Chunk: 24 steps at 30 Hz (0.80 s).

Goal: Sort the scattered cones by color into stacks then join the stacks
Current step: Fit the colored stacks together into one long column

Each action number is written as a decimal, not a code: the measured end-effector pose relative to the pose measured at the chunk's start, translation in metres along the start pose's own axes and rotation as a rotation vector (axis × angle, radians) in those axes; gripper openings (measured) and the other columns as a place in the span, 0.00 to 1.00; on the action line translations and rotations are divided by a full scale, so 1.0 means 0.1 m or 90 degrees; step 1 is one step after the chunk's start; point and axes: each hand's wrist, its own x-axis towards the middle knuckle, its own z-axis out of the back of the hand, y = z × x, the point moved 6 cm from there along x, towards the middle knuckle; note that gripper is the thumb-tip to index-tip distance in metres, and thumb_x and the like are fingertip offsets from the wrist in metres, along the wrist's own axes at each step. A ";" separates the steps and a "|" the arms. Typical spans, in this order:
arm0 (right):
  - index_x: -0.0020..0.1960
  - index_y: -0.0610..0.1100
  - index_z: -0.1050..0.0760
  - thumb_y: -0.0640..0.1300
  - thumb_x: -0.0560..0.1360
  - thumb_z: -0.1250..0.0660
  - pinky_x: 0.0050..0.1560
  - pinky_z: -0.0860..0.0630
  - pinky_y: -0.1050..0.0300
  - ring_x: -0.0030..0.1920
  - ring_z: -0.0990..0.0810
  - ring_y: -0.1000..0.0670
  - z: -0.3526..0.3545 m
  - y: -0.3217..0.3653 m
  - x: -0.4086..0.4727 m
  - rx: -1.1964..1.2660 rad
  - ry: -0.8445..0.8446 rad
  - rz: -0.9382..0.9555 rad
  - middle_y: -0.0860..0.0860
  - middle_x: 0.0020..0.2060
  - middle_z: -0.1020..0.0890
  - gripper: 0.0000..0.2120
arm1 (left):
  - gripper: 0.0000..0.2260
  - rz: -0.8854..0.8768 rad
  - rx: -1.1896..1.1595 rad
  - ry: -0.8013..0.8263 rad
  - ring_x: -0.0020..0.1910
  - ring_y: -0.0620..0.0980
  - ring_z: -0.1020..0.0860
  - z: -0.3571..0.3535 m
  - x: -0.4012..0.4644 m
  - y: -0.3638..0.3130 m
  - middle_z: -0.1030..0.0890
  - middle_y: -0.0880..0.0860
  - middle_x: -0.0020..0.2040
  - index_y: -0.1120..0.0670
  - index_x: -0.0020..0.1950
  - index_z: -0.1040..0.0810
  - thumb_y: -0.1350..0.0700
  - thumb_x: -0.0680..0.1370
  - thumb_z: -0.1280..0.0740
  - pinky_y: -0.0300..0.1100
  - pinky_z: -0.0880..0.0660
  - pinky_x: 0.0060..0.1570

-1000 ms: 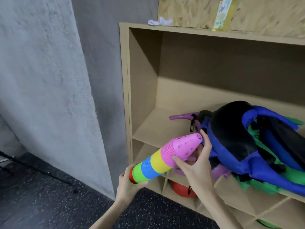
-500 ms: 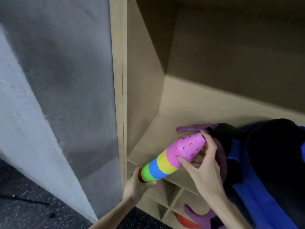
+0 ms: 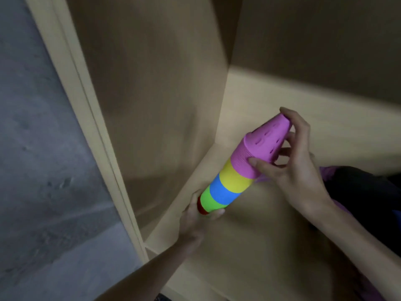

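Holding the joined cone stack (image 3: 236,170) between both hands, the person is now leaning in closer than half a second ago: the wooden shelf unit (image 3: 152,105) is filling nearly the whole view, its left side panel is sweeping across the frame, and the blue and black bag that was showing plainly at the right is shrinking to a dark blurred patch (image 3: 364,203) at the right edge. The stack is tilting more steeply than before, with its long axis running from lower left to upper right and its narrow pink tip pointing up and to the right, toward the back of the compartment. It is hanging in the air over the shelf board (image 3: 249,246), inside the open compartment, with its bands reading red, green, blue, yellow and pink from base to tip. The left hand (image 3: 195,222) is cupping the red base end, its grip curling round the bottom with the thumb lying along the green band. The right hand (image 3: 290,161) is gripping the pink end, thumb pressing on the ribbed pink band and fingers wrapping over the perforated tip. Grey wall (image 3: 43,148) is showing at the left.
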 end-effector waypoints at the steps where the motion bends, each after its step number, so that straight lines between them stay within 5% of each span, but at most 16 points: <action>1: 0.72 0.71 0.46 0.41 0.69 0.20 0.48 0.18 0.39 0.51 0.18 0.46 -0.04 -0.08 0.11 -0.004 0.013 0.004 0.55 0.59 0.24 0.48 | 0.32 0.002 0.004 -0.002 0.51 0.41 0.19 -0.07 0.11 0.03 0.16 0.37 0.52 0.37 0.67 0.27 0.42 0.66 0.19 0.26 0.28 0.45; 3: 0.72 0.71 0.45 0.41 0.70 0.20 0.43 0.17 0.39 0.49 0.17 0.44 -0.14 -0.24 0.30 -0.009 0.033 0.009 0.54 0.59 0.23 0.47 | 0.32 0.012 -0.001 -0.015 0.50 0.42 0.19 -0.19 0.32 0.08 0.17 0.38 0.52 0.38 0.69 0.28 0.43 0.67 0.19 0.23 0.31 0.41; 7: 0.73 0.69 0.45 0.40 0.71 0.21 0.32 0.17 0.40 0.42 0.17 0.36 -0.26 -0.52 0.64 -0.033 0.047 0.015 0.56 0.56 0.22 0.47 | 0.34 0.021 -0.016 -0.030 0.52 0.45 0.18 -0.41 0.72 0.12 0.15 0.42 0.55 0.39 0.71 0.28 0.43 0.67 0.19 0.34 0.27 0.46; 11: 0.76 0.62 0.46 0.42 0.71 0.21 0.51 0.18 0.42 0.50 0.19 0.48 -0.32 -0.74 0.96 -0.062 0.014 0.066 0.61 0.54 0.23 0.46 | 0.35 0.004 -0.008 -0.047 0.53 0.44 0.19 -0.55 1.13 0.07 0.15 0.43 0.56 0.40 0.71 0.28 0.38 0.66 0.21 0.36 0.27 0.48; 16: 0.78 0.61 0.48 0.43 0.72 0.23 0.57 0.21 0.46 0.52 0.19 0.48 -0.45 -0.98 1.41 -0.083 0.039 0.085 0.64 0.53 0.24 0.46 | 0.39 -0.006 -0.002 -0.073 0.56 0.48 0.17 -0.75 1.64 -0.01 0.14 0.44 0.55 0.40 0.70 0.25 0.30 0.60 0.27 0.45 0.21 0.53; 21: 0.80 0.59 0.50 0.44 0.73 0.26 0.46 0.30 0.60 0.41 0.27 0.55 -0.63 -1.17 1.90 -0.114 0.065 0.104 0.58 0.55 0.26 0.45 | 0.31 -0.014 -0.052 -0.146 0.54 0.50 0.16 -0.87 2.00 -0.12 0.14 0.47 0.54 0.45 0.63 0.23 0.50 0.63 0.16 0.44 0.21 0.53; 24: 0.80 0.58 0.49 0.45 0.73 0.25 0.49 0.30 0.58 0.46 0.29 0.57 -0.71 -1.27 2.18 -0.104 0.074 0.110 0.57 0.59 0.25 0.45 | 0.33 -0.041 -0.050 -0.193 0.55 0.50 0.17 -0.93 2.13 -0.17 0.16 0.44 0.56 0.41 0.63 0.28 0.54 0.64 0.16 0.50 0.20 0.55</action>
